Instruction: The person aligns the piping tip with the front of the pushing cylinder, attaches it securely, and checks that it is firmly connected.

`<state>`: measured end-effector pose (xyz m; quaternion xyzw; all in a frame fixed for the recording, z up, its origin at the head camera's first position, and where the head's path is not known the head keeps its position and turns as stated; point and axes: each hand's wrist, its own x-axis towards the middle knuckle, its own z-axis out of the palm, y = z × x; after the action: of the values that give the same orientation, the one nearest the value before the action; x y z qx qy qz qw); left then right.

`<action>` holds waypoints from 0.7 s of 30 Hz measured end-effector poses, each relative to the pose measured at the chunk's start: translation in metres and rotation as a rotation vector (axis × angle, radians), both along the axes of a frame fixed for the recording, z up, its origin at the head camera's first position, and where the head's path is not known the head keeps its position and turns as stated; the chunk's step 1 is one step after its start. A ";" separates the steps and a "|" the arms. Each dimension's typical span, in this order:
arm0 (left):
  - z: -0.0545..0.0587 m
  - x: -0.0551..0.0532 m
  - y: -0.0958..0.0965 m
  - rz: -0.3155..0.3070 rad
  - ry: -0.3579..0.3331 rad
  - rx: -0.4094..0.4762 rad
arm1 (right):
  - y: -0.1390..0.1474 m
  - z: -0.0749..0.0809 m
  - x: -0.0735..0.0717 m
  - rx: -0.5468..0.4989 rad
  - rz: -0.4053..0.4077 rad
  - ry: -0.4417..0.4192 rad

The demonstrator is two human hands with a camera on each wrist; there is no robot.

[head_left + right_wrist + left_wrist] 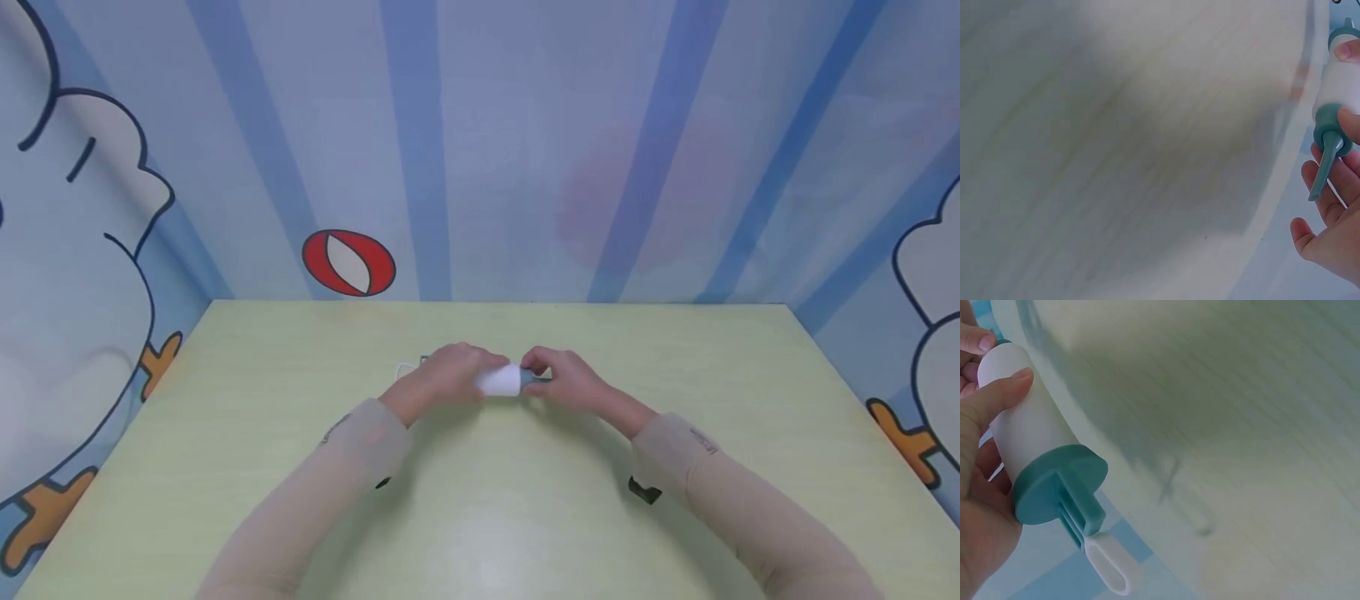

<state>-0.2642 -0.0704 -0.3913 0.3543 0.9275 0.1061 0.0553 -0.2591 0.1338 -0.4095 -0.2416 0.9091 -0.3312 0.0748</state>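
Held level between my hands is a white cylindrical bottle [501, 381] with teal ends. My left hand [457, 371] grips the white body, its thumb along the side. In the left wrist view, the teal base [1032, 497] at one end has a slotted fin with a white loop [1110, 565] hanging from it. At the other end, thumb and fingers of my right hand [573, 379] pinch the teal cap [1327, 119]. A thin teal spout [1324, 169] juts out of that cap past the right fingers.
The pale yellow-green table [495, 517] lies under both forearms. Behind it stands a blue striped backdrop [510, 150] printed with white cartoon figures and a red-and-white ball. Dark straps show under both sleeve cuffs [663, 450].
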 end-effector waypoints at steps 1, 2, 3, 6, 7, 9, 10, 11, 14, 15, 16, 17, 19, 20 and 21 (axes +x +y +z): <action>-0.001 -0.002 0.000 0.001 -0.004 -0.007 | -0.001 -0.002 -0.003 0.007 -0.010 -0.012; -0.001 -0.004 0.000 0.003 -0.010 -0.015 | -0.002 -0.003 -0.006 0.011 -0.015 -0.023; -0.002 -0.006 0.000 0.004 -0.016 -0.020 | -0.003 -0.005 -0.007 0.012 -0.016 -0.033; -0.004 -0.008 0.000 0.024 -0.057 -0.041 | -0.006 -0.009 -0.013 0.017 -0.024 -0.060; -0.004 -0.009 0.000 0.031 -0.067 -0.047 | -0.006 -0.010 -0.014 0.017 -0.024 -0.065; -0.006 -0.010 0.000 0.046 -0.083 -0.058 | -0.006 -0.011 -0.015 0.016 -0.025 -0.071; -0.007 -0.010 0.000 0.053 -0.092 -0.061 | -0.006 -0.012 -0.016 0.018 -0.022 -0.069; -0.007 -0.010 0.000 0.058 -0.093 -0.064 | -0.006 -0.012 -0.016 0.022 -0.017 -0.066; -0.009 -0.011 -0.001 0.071 -0.087 -0.076 | -0.005 -0.012 -0.016 0.029 -0.007 -0.060; -0.010 -0.011 -0.001 0.077 -0.087 -0.078 | -0.005 -0.012 -0.016 0.034 -0.004 -0.060; -0.010 -0.011 -0.002 0.081 -0.080 -0.082 | -0.005 -0.013 -0.016 0.039 -0.001 -0.060; -0.011 -0.011 -0.002 0.085 -0.074 -0.087 | -0.005 -0.013 -0.016 0.044 -0.003 -0.061; -0.012 -0.010 -0.004 0.092 -0.067 -0.094 | -0.004 -0.013 -0.016 0.049 -0.004 -0.065; -0.012 -0.010 -0.004 0.096 -0.067 -0.094 | -0.004 -0.014 -0.016 0.053 -0.003 -0.064; -0.013 -0.010 -0.005 0.098 -0.065 -0.095 | -0.004 -0.014 -0.016 0.055 -0.002 -0.063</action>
<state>-0.2744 -0.0750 -0.4039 0.3020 0.9453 0.0760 0.0970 -0.2752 0.1300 -0.4236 -0.2280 0.9152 -0.3136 0.1097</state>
